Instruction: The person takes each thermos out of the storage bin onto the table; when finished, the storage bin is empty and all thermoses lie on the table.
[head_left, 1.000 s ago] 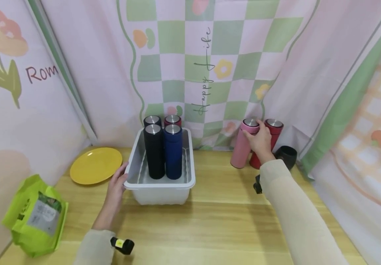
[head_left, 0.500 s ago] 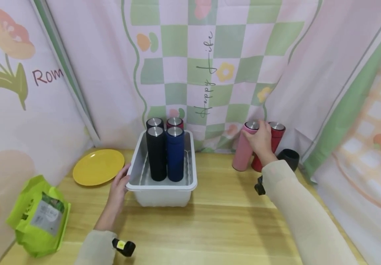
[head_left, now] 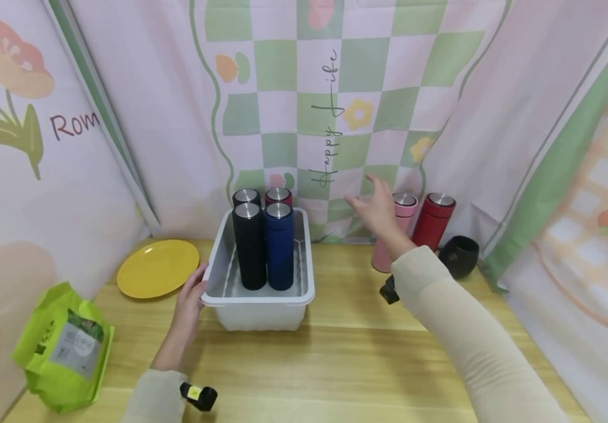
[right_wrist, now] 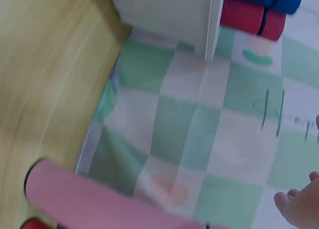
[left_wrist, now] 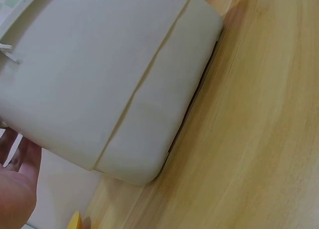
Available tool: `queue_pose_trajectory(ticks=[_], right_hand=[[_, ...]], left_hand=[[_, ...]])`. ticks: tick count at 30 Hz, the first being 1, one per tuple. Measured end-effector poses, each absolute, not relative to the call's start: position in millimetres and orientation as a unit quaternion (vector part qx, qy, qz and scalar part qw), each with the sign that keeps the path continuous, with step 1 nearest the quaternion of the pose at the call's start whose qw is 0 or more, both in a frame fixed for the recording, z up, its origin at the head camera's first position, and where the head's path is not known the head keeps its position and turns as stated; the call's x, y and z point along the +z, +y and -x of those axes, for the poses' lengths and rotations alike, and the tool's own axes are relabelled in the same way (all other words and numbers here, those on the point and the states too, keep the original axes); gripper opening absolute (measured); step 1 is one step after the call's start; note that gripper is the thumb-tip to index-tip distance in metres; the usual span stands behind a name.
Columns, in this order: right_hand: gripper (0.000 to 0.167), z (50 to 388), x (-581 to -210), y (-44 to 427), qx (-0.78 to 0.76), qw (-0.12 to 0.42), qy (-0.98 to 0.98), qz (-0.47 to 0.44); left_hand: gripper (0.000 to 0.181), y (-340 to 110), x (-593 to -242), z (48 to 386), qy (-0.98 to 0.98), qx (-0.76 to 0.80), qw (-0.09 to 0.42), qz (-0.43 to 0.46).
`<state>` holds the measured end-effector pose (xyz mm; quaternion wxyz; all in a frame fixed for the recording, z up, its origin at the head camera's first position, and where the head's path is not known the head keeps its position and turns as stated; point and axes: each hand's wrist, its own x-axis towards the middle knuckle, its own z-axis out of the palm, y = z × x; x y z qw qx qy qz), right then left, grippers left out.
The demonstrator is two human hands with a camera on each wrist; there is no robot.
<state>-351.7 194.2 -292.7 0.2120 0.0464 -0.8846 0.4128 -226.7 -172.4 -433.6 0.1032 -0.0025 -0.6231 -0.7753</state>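
My left hand point(head_left: 190, 299) rests against the left side of a white plastic bin point(head_left: 258, 314), its fingers under the rim. Inside the bin stand a black bottle point(head_left: 249, 252), a blue bottle point(head_left: 279, 252), and behind them a dark bottle point(head_left: 246, 195) and a red one point(head_left: 278, 195), all with silver tops. My right hand point(head_left: 380, 211) hangs in the air with thumb and fingers spread, holding nothing. It is left of a pink bottle point(head_left: 405, 208), partly hidden by the wrist. A red bottle point(head_left: 433, 220) stands to the pink one's right.
A black cup point(head_left: 459, 257) sits at the right, beside the red bottle. On the left lie a yellow plate point(head_left: 157, 269) and a bright green bag point(head_left: 63, 346). A patterned curtain point(head_left: 277, 70) hangs behind the wooden table point(head_left: 335, 376).
My right hand has let go of the pink bottle and moved left, away from it. The pink bottle stays upright where it was. My left hand stays at the bin.
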Motion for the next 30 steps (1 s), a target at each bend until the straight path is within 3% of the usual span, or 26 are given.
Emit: queue_pose_trajectory(ticks=[15, 30], right_hand=[[0.066, 346, -304, 124, 0.429, 0.157, -0.885, -0.088], [0.071, 341, -313, 89, 0.447, 0.077, -0.884, -0.115]], left_hand=[[0.050, -173, -433, 226, -0.630, -0.770, 0.100, 0.004], [0.050, -174, -431, 225, -0.637, -0.765, 0.093, 0.000]])
